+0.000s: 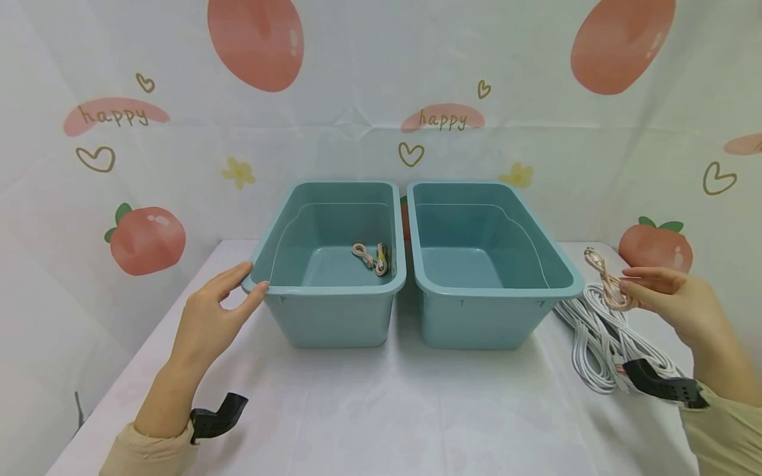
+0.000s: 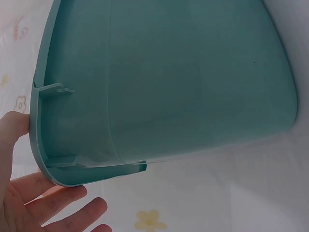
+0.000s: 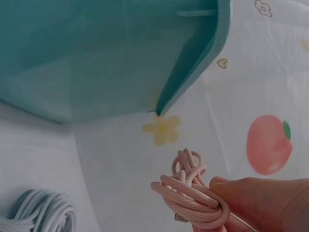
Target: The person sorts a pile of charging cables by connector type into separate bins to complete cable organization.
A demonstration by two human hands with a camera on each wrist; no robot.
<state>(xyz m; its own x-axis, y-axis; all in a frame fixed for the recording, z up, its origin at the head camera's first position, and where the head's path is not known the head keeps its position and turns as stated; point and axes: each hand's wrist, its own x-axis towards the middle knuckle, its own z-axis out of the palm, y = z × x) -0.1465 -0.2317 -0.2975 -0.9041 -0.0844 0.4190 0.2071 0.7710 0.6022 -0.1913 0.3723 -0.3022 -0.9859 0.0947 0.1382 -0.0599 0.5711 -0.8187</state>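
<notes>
My right hand (image 1: 675, 297) pinches a bundled pinkish braided cable (image 1: 610, 284), raised above the white cable coils at the right. In the right wrist view, loops of that cable (image 3: 195, 198) stick out past the thumb, and a small metal plug shows under them. My left hand (image 1: 211, 317) touches the near left corner of the left blue-green plastic bin (image 1: 333, 317), its fingers loosely extended around the rim. From the left wrist, thumb and fingertips (image 2: 72, 195) appear against the bin's rim. Inside that bin lie two small bundled cables (image 1: 372, 258), one with a yellow band.
A second blue-green bin (image 1: 476, 320) stands right beside the first, its floor bare. Several large white cable coils (image 1: 607, 344) lie on the white-covered table (image 1: 381, 410) to its right. A white printed cloth (image 1: 357, 79) hangs behind the bins.
</notes>
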